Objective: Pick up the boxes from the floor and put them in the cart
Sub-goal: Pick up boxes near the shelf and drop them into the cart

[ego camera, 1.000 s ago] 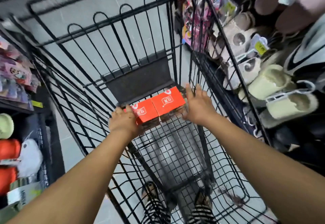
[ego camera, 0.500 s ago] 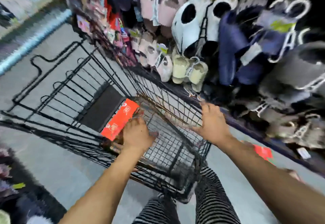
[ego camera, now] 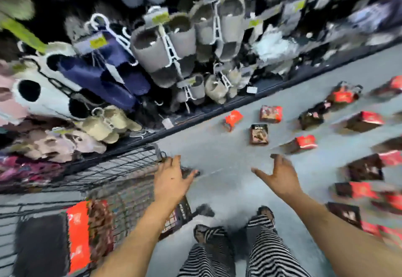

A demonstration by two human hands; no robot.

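both hands are empty with fingers spread, left hand over the cart rim, right hand above bare floor. red boxes lie scattered to the right, two boxes in the cart. the blurred view suggests haste, so a rushed grab could fumble one.

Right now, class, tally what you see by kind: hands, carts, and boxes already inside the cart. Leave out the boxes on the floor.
Hands: 2 (left hand, right hand, both empty)
Cart: 1
Boxes in the cart: 2, as far as the blur allows
Total: 5
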